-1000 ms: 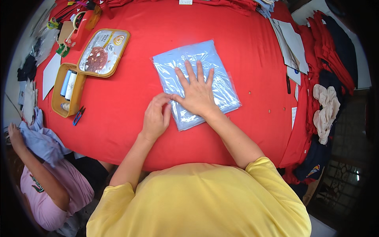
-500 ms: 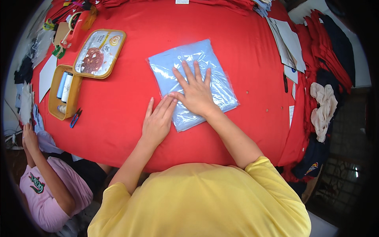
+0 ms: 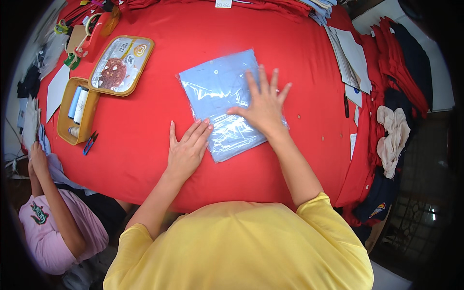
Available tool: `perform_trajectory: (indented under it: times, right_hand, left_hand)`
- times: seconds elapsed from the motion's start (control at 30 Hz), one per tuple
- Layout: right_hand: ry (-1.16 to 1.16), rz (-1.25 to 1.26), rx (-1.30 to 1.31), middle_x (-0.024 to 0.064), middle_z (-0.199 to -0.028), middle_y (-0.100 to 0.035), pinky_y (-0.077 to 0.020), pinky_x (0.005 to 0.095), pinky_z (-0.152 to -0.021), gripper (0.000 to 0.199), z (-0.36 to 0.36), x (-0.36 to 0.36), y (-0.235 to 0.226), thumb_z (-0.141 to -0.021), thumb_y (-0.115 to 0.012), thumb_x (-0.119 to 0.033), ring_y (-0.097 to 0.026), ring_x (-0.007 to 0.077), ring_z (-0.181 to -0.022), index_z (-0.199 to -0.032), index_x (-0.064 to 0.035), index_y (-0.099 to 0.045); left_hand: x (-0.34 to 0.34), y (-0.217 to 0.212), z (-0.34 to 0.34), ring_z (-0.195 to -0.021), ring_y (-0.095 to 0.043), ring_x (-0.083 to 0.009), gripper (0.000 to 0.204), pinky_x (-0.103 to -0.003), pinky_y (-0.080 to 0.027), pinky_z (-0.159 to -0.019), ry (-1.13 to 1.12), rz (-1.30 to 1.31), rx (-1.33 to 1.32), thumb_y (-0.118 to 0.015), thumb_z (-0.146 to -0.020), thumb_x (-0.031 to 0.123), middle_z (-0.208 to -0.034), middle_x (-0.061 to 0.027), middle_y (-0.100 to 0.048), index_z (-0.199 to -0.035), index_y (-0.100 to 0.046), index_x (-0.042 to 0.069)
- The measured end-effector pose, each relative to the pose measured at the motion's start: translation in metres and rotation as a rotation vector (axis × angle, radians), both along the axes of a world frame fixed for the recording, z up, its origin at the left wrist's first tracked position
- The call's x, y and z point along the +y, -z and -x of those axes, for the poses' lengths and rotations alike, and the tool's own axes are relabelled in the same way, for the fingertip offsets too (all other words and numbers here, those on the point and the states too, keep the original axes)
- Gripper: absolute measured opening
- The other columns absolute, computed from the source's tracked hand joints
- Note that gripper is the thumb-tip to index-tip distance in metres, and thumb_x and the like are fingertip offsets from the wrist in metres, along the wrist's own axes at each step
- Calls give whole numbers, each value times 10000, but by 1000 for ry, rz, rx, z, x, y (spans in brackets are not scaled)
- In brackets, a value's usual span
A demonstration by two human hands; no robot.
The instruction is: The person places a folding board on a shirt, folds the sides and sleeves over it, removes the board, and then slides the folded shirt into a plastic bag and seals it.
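Now both hands flatten a bagged light-blue garment (image 3: pixel 220 101).
Right hand (image 3: pixel 263 108) splayed on top, left hand (image 3: pixel 186 150) flat-fingered at its near edge; soft, slippery plastic, likely best gripped by edges.

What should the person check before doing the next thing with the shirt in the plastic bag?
1. Right hand flat on the bagged blue shirt: ok.
2. Left hand at the bag's left edge, fingertips touching it: ok.
3. Bag lying flat on the red table: ok.
4. Plastic smooth: not ok, wrinkles show near the hands.
5. Bag opening sealed: cannot tell.
6. Yellow tray and blue snips apart from the bag: ok.
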State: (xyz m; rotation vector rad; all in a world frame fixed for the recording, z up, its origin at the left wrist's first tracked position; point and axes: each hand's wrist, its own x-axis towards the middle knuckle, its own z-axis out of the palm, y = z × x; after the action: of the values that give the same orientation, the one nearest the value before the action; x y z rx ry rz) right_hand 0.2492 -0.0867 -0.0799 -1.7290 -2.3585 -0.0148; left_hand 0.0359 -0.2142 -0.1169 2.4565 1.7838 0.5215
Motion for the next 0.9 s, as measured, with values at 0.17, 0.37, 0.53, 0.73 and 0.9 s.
perform_trajectory:
  times: [0.17, 0.37, 0.53, 0.73, 0.9]
  right_hand:
    - [205, 84, 17, 193, -1588, -184, 21, 731, -1086, 1204, -41, 22, 2, -581, -744, -736, -5, 441, -1474, -1522, -149, -277]
    - [284, 146, 716, 202, -1436, -457, -227, 518, -1142, 826, -92, 40, -20, -732, -732, -614, -350, 323, -1391, -1310, -48, -567]
    - [332, 474, 565, 126, -1120, -671, -382, 458, -993, 564, -85, 20, -34, -753, -750, -540, -553, 302, -1145, -1042, -56, -725]
    - [376, 172, 349, 75, -1001, -620, -371, 406, -877, 461, -64, 18, 11, -709, -804, -499, -542, 257, -990, -897, -94, -689]
    - [359, 248, 298, 58, -986, -602, -346, 395, -861, 463, -65, 27, 4, -685, -817, -511, -514, 251, -1007, -820, -100, -652]
  left_hand:
    - [-1, 0, 0, -1298, -476, -139, 449, -609, -187, -1137, 6, -31, 20, -625, -897, 176, -1406, 33, -522, -1342, -557, 165]
    - [20, -37, -8, -1237, -515, -225, 355, -524, -282, -1105, 87, -57, -132, -648, -855, 136, -1302, -56, -578, -1209, -627, 116]
    - [53, -28, -44, -1266, -483, -294, 366, -474, -350, -1076, 244, -121, -228, -640, -840, 94, -1273, -95, -581, -1205, -614, 82]
    - [68, -15, -74, -1377, -380, -279, 437, -479, -283, -1149, 356, -72, -44, -553, -933, 196, -1447, -82, -469, -1358, -521, 98]
    - [67, -14, -69, -1388, -359, -295, 414, -496, -247, -1158, 362, -47, -75, -526, -946, 208, -1460, -80, -448, -1346, -528, 104]
